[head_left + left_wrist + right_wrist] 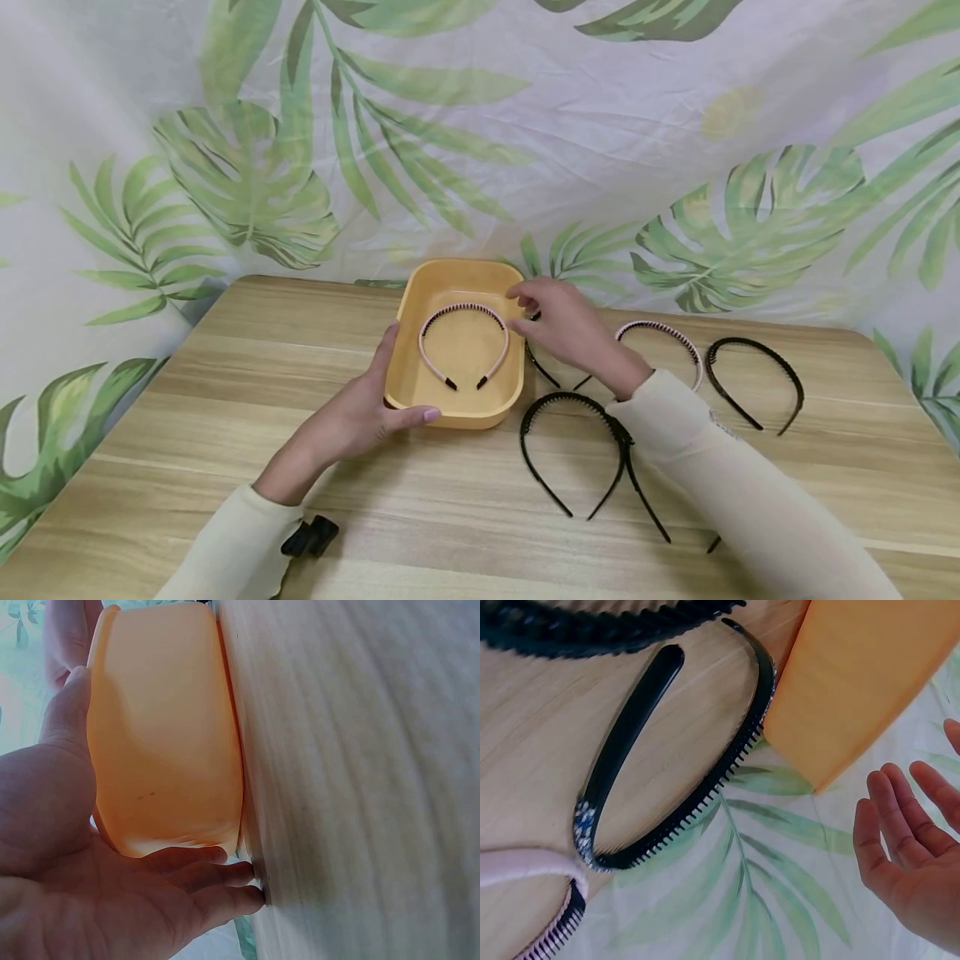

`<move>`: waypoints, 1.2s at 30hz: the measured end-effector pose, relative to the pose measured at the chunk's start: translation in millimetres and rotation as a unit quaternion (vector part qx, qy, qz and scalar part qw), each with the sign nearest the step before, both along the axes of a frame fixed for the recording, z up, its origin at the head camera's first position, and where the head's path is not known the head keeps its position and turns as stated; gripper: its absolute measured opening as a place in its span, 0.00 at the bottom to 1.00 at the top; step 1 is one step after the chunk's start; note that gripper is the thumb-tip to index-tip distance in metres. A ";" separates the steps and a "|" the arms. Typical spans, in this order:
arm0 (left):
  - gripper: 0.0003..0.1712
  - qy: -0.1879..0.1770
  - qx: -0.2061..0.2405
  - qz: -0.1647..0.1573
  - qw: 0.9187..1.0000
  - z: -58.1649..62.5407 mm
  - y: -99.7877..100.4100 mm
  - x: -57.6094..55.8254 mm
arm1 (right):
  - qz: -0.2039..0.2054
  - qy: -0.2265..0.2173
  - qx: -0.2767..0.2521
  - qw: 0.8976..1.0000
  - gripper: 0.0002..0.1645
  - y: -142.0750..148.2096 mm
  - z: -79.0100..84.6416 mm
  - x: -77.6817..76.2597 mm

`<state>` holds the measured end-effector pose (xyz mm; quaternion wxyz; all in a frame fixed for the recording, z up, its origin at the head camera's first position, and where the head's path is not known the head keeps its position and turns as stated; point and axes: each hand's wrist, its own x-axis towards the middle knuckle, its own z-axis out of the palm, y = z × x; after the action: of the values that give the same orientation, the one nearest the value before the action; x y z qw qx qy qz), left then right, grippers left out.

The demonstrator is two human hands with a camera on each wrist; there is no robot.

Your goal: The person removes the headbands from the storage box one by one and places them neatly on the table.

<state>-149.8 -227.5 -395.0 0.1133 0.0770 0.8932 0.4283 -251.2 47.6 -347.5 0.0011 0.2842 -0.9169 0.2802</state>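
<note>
A pale orange plastic box (454,419) stands on the table, with a pink headband (465,306) with dark inner teeth lying inside. My left hand (358,410) steadies the box's near left corner, thumb along the near rim and fingers extended along the side. In the left wrist view those fingers (214,877) look nearly straight. Above the box's right rim hovers my right hand (566,321), empty, its fingers loosely bent. Partly hidden below it is a black headband (634,735) with comb teeth and glittery specks, lying beside the box.
Right of the box lie another pink headband (678,335), a black headband (793,372) and, nearer, overlapping black headbands (572,395), partly covered by my right sleeve. A small black object (311,537) is beside my left cuff. Leaf-patterned cloth (450,125) hangs behind the wooden table (465,517).
</note>
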 end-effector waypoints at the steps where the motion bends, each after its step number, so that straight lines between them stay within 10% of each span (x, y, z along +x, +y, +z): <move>1: 0.75 -0.001 0.000 0.001 1.000 -0.1 -0.2 0.0 | 0.002 0.000 0.001 1.000 0.22 -2.2 0.1 -0.8; 36: 0.72 0.002 0.007 -0.009 1.000 3.2 -0.5 -0.1 | 0.024 -0.009 0.056 0.998 0.22 -65.9 -30.8 -54.3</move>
<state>-150.0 -227.9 -391.8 0.1148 0.0870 0.8898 0.4331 -305.5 -18.3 -378.3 -0.0301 0.3033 -0.9240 0.2310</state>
